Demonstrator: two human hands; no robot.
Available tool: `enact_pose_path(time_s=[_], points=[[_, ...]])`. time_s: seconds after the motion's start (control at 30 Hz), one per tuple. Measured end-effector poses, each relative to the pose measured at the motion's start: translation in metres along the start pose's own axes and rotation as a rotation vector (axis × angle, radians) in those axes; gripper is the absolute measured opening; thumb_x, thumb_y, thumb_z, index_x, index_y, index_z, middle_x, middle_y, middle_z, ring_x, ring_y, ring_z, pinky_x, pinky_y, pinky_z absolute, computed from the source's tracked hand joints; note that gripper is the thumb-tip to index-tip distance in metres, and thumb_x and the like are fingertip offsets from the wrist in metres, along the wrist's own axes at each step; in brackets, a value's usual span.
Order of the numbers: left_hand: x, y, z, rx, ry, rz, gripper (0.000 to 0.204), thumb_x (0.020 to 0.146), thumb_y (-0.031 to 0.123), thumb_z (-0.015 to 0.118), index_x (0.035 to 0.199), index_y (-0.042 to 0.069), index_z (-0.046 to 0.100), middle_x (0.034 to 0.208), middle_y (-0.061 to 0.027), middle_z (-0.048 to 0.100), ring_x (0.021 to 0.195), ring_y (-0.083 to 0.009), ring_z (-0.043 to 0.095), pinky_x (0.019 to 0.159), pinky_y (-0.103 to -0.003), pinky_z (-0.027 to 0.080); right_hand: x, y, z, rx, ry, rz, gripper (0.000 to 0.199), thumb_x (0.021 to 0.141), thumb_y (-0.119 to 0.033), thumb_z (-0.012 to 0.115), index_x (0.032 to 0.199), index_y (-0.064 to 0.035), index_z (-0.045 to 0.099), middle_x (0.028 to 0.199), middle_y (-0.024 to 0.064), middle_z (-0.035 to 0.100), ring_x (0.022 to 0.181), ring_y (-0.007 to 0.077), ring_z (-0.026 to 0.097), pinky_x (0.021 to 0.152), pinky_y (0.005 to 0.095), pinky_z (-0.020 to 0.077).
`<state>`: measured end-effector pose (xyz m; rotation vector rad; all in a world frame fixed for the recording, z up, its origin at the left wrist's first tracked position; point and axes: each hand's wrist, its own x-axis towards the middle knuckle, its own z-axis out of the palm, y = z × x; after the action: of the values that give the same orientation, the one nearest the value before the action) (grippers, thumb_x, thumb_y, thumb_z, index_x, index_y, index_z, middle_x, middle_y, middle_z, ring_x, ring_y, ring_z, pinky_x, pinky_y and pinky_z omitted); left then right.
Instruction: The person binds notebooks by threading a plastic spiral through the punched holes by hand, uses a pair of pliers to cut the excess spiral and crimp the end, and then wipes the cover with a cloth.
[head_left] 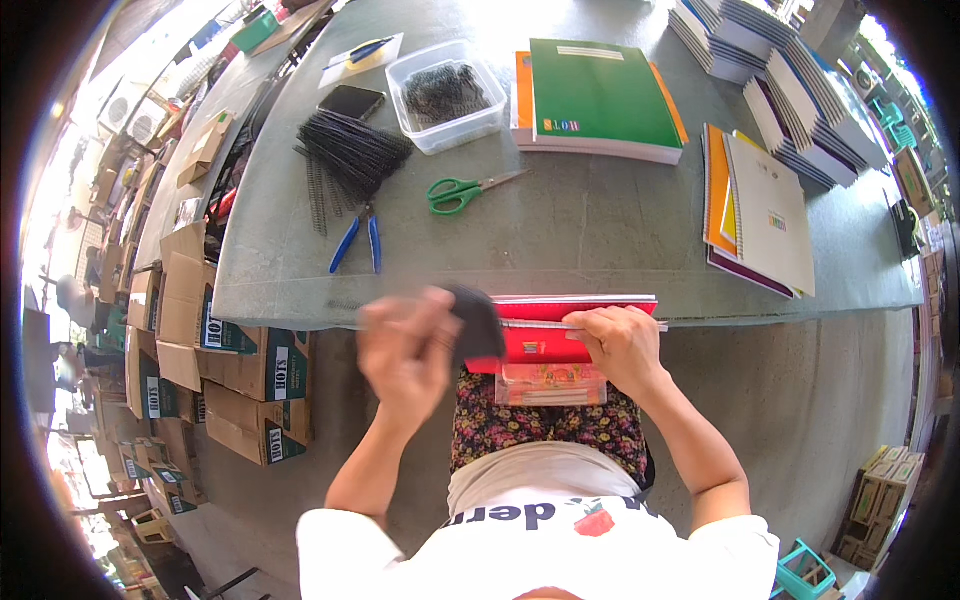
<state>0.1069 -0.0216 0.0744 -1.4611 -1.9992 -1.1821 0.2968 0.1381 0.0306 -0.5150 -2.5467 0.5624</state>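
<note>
A red notebook (560,340) lies at the near edge of the grey table (560,230), partly over my lap. My right hand (622,345) presses down on its right part. My left hand (408,350), blurred by motion, grips a black spiral binding coil (478,322) at the notebook's left edge. A clear packet (550,385) sits under the notebook on my flowered skirt.
On the table lie blue-handled pliers (356,243), green scissors (462,192), a heap of black coils (350,155), a clear tub of coils (445,95), a phone (351,101), a green notebook stack (600,98) and more stacks (765,215) at right. Cardboard boxes (235,375) stand at left.
</note>
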Motion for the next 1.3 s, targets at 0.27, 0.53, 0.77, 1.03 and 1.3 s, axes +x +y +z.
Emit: enact_pose_path(time_s=[0.27,0.53,0.77,1.03,1.3], points=[[-0.003,0.007,0.017,-0.108,-0.163,0.012,0.033,0.067,-0.001,0.070,0.099,0.009,0.066,0.080,-0.0061,0.059,0.074,-0.0224,0.058,0.065,-0.032,0.047,0.003,0.000,0.002,0.029,-0.006,-0.014,0.012,0.074,-0.013,0.066,0.086,-0.0124,0.068,0.074,0.0045,0.067,0.067,0.0214,0.064,0.058,0.0341,0.0466],[0.002,0.017,0.026,-0.009,-0.003,-0.064,0.033,0.068,0.000,0.070,0.100,0.008,0.066,0.086,-0.0104,0.060,0.077,-0.0260,0.059,0.070,-0.036,0.048,-0.001,-0.001,0.001,-0.012,-0.028,0.023,0.014,0.076,-0.017,0.066,0.089,-0.0106,0.066,0.074,0.0061,0.065,0.068,0.0228,0.063,0.060,0.0350,0.0474],[0.009,0.024,0.029,-0.052,0.030,-0.068,0.027,0.070,0.001,0.069,0.097,0.005,0.065,0.081,-0.0066,0.058,0.073,-0.0242,0.058,0.067,-0.033,0.045,-0.010,0.025,-0.051,0.405,-0.229,0.381,0.018,0.077,-0.014,0.070,0.094,-0.0070,0.070,0.086,0.0101,0.069,0.074,0.0181,0.065,0.070,0.0299,0.0515],[0.003,0.041,0.050,0.018,-0.246,0.067,0.029,0.066,0.005,0.073,0.095,0.008,0.067,0.075,-0.0074,0.058,0.070,-0.0263,0.059,0.064,-0.035,0.049,-0.047,0.055,-0.007,1.384,0.072,0.629,0.021,0.079,-0.012,0.072,0.096,-0.0010,0.068,0.090,0.0069,0.068,0.084,0.0101,0.061,0.077,0.0245,0.0487],[0.001,0.046,0.060,-0.101,-0.334,0.075,0.028,0.066,0.001,0.072,0.093,0.008,0.067,0.074,-0.0075,0.058,0.073,-0.0243,0.059,0.064,-0.034,0.049,-0.037,0.048,-0.011,1.310,0.039,0.569,0.020,0.084,-0.011,0.067,0.101,-0.0006,0.067,0.086,0.0047,0.067,0.079,0.0087,0.063,0.071,0.0214,0.0527]])
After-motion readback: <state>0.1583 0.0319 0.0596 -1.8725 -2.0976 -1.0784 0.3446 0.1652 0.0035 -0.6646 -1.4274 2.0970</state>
